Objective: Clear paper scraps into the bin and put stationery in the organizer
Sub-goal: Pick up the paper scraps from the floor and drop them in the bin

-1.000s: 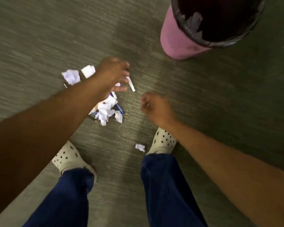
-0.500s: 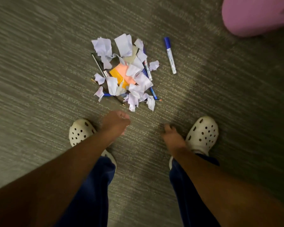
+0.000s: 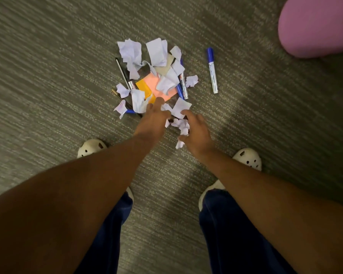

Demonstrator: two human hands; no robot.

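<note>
Flanking paper scraps, both hands' fingers

You had dark print running along the white barrels of the lone marker and another marker in the pile, too blurred to read.

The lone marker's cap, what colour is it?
Blue, on the marker lying apart on the carpet; head view.

Both arms reach down over the carpet: the left hand and right hand, fingers spread, meet the near edge of the paper scraps. A blue marker lies apart, near the pink bin.
</note>
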